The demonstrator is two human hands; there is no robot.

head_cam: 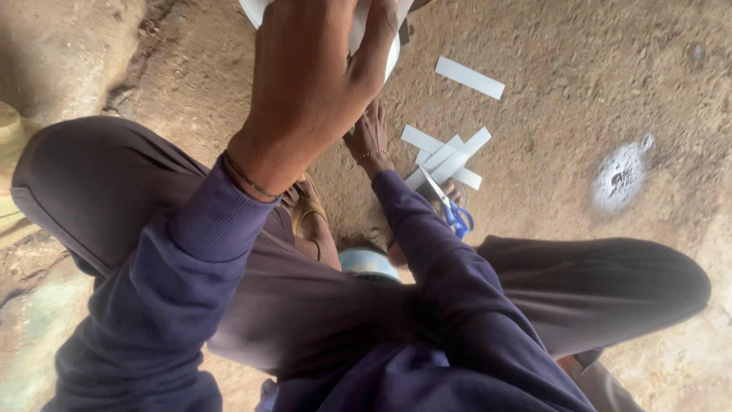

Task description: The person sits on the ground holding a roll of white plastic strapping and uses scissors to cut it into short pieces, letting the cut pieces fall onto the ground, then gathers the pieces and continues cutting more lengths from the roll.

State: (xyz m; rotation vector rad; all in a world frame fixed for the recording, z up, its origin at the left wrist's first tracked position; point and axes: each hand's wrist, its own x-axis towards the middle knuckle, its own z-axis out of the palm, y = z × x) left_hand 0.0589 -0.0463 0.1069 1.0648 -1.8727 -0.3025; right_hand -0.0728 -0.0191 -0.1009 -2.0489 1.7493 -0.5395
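Left hand: at 12 o'clock, fingers curled over the top of a white sheet, pressing and gripping its edge
Right hand: lower, just under the sheet, wrist with a bead band; whether its fingers are open or closed I cannot tell, the left hand covers them
Sheet: smooth, thin, curved white card, mostly hidden, held above the ground between the knees
Strips: flat white rectangles, crossed in a loose pile at 2 o'clock; one more strip lies apart, further out
Scissors: steel blades, blue loops, lying under the pile, touching a foot
Ground: rough, gritty brown earth with a white powder blotch at 3 o'clock
Risk: likely the sheet creases under the tight grip, or picks up dirt if it drops; the open blades sit close to bare toes
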